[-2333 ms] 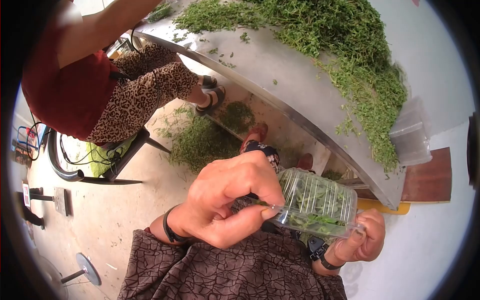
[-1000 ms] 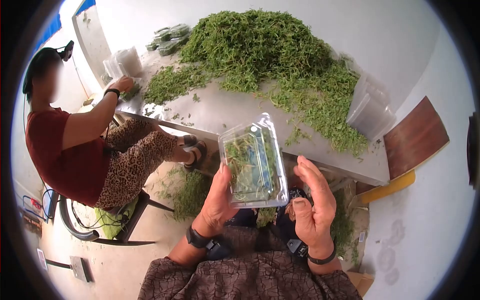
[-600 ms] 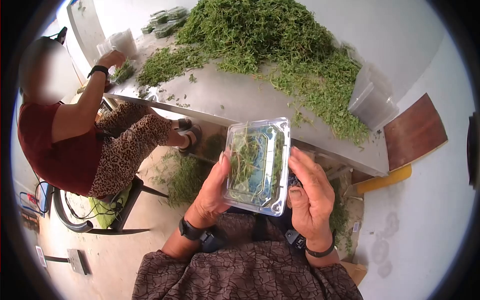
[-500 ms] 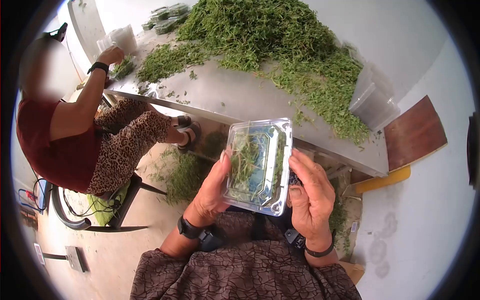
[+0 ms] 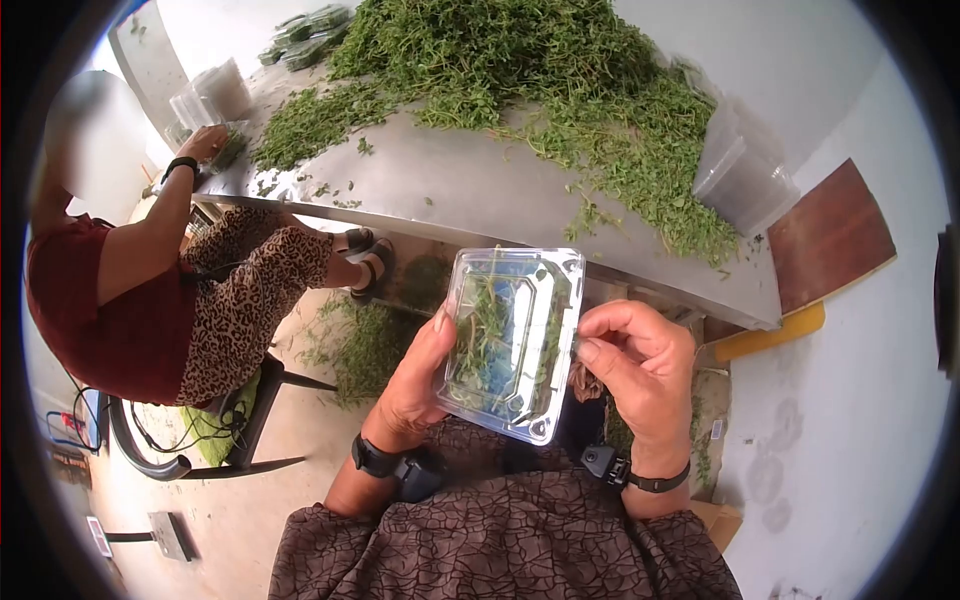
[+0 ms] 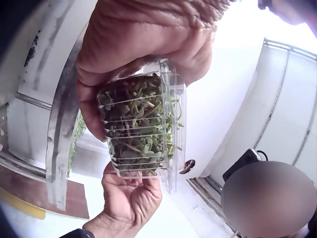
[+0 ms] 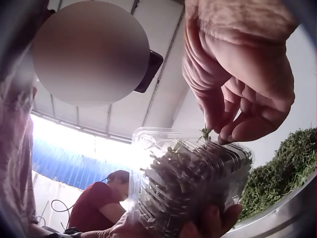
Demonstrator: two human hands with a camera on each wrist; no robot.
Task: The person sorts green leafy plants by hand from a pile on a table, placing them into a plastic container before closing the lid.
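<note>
A clear plastic clamshell box (image 5: 515,345), packed with green leafy sprigs (image 6: 143,124), is held up tilted before my body with its lid on. My left hand (image 5: 415,375) grips it from the left side, thumb on the edge and fingers behind. At the opposite edge, my right hand (image 5: 645,385) has thumb and forefinger brought together at the rim. The right wrist view has a small sprig (image 7: 205,134) poking out right at those fingertips. More stems press against the ribbed wall of the box in the left wrist view.
A metal table (image 5: 420,170) ahead bears a big heap of greens (image 5: 500,60). Stacked plastic boxes (image 5: 745,180) stand at its right end, filled boxes (image 5: 305,35) at the back. Another person (image 5: 120,270) sits at the left on a chair (image 5: 270,410). Greens (image 5: 365,350) lie on the floor.
The box was turned from its side to show its lid, and passed into my left hand's grip. My right hand went from straight fingers along the edge to a pinch there.
</note>
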